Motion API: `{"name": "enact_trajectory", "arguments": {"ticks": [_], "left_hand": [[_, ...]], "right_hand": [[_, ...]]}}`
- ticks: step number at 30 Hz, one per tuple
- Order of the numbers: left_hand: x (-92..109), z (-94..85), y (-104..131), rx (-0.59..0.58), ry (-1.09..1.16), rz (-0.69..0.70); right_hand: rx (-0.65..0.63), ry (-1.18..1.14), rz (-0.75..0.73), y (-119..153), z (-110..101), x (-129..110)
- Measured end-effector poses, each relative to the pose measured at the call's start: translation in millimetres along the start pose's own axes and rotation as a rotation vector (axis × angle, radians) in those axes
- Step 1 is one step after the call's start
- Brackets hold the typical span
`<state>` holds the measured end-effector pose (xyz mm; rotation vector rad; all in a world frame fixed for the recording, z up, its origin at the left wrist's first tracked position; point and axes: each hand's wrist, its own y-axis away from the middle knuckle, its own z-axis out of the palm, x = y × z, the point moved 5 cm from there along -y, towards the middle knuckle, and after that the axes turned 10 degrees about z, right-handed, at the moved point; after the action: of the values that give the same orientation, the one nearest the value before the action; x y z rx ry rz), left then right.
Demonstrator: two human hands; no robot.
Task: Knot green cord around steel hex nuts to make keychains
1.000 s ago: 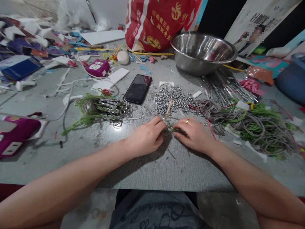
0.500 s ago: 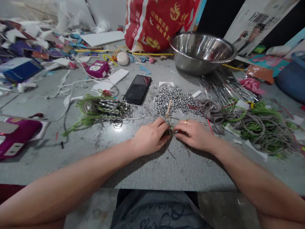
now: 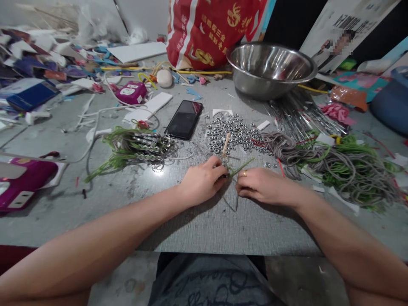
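Green and grey cords (image 3: 241, 166) cross between my two hands, just below a small wooden stick (image 3: 226, 144). My left hand (image 3: 204, 180) is closed, its fingertips pinching the cords where they meet. To the right, my right hand (image 3: 259, 185), with a ring on one finger, is closed on a grey cord whose end hangs toward the table's front. Beyond the hands lies a spread of small metal rings (image 3: 234, 129). A bundle of finished-looking cords with metal rings (image 3: 149, 144) rests at left, and a tangle of loose green and grey cords (image 3: 344, 170) at right.
A black phone (image 3: 184, 119) lies behind my left hand. At the back stand a steel bowl (image 3: 270, 87) and a red bag (image 3: 204, 34). Purple devices (image 3: 30, 180), a white cable and scraps cover the left side of the grey table (image 3: 236, 233).
My right hand has moved slightly right, away from my left hand. A green cord end now sticks out to the upper right, and a grey strand shows between the hands.
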<state>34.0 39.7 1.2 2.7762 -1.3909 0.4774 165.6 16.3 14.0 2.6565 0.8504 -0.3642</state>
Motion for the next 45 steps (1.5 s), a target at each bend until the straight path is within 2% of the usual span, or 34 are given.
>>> {"name": "enact_trajectory", "arguments": {"ticks": [3, 5, 8, 11, 14, 19, 30, 45], "left_hand": [[-1, 0.2, 0, 0.005, 0.023, -0.010], [-2, 0.3, -1, 0.012, 0.038, -0.012], [-4, 0.9, -1, 0.017, 0.052, -0.019], [-4, 1.3, -1, 0.025, 0.061, -0.018], [-4, 1.6, -1, 0.031, 0.080, -0.006], [-5, 1.3, -1, 0.066, 0.105, 0.012], [-7, 0.0, 0, 0.107, 0.168, -0.007], [-6, 1.8, -3, 0.052, 0.147, -0.060]], "right_hand": [[0.056, -0.035, 0.017, -1, -2, -2], [0.178, -0.176, 0.031, -3, -7, -2], [0.429, -0.388, 0.109, -5, -14, 3], [0.547, -0.444, 0.197, -10, -9, 9], [0.545, -0.390, 0.230, -15, -1, 11], [0.496, -0.224, 0.162, -18, 6, 8], [0.382, -0.061, 0.089, -14, -1, 2], [0.538, 0.059, 0.090, -18, 6, -1]]}}
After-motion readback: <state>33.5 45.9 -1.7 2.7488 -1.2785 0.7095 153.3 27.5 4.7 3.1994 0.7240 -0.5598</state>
